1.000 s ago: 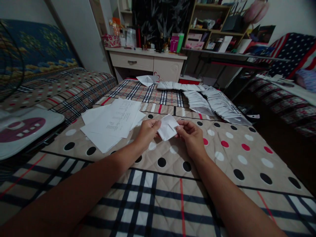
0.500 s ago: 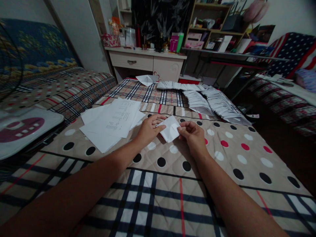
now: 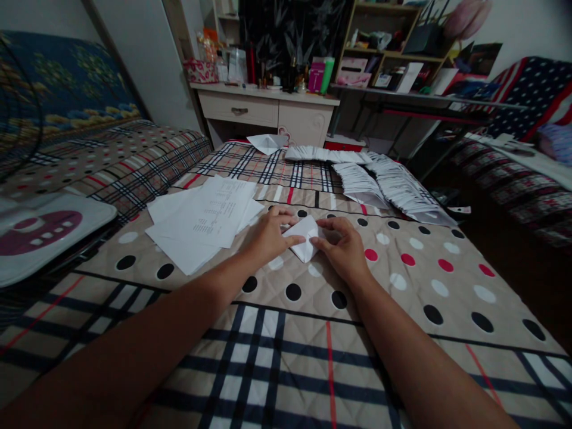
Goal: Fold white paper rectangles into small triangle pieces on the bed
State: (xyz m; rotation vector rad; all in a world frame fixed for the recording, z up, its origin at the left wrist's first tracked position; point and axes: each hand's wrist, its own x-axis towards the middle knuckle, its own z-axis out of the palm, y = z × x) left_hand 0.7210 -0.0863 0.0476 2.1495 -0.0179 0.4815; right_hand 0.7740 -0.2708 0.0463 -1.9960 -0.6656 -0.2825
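Observation:
A small folded white paper is between my two hands, low over the patterned bedspread. My left hand grips its left side, thumb lying on top and fingers curled behind the edge. On the right side, my right hand presses its thumb on the paper near the middle, with its fingers around the far right edge. The fingertips beneath the paper are hidden. Left of my left hand lies a spread pile of white sheets, the top one printed with text.
Rows of folded white papers stand packed at the bed's far right, beside another row. A single folded paper lies at the far edge. Beyond stands a white dresser. A white and purple appliance sits at left.
My right hand has moved slightly left, its thumb now on the paper's middle instead of its right edge. The paper sits a little lower and its right flap looks folded inward.

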